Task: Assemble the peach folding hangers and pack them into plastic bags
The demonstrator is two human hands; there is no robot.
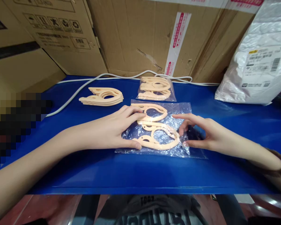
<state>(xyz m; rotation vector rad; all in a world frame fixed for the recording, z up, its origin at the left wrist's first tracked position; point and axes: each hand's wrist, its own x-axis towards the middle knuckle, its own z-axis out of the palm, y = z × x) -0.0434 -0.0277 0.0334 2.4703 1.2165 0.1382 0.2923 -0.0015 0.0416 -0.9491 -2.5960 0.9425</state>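
Note:
Two pale beige folding hangers, an upper one [158, 119] and a lower one [165, 146], lie in a clear plastic bag [178, 107] on the blue table. My left hand [118, 128] rests over their left ends, fingers spread: the fingertips touch the upper hanger and the thumb touches the lower one. At the bag's right side is my right hand [201, 131], thumb and index finger apart and the other fingers bent. Its fingertips are close to the lower hanger's rounded end; whether they touch the plastic I cannot tell.
A stack of loose beige hangers [103, 97] lies at the back left. Behind my bag is another bagged set of hangers [155, 87]. A white cable [78, 92] runs along cardboard boxes [135, 37]. A white parcel bag [253, 75] stands at right.

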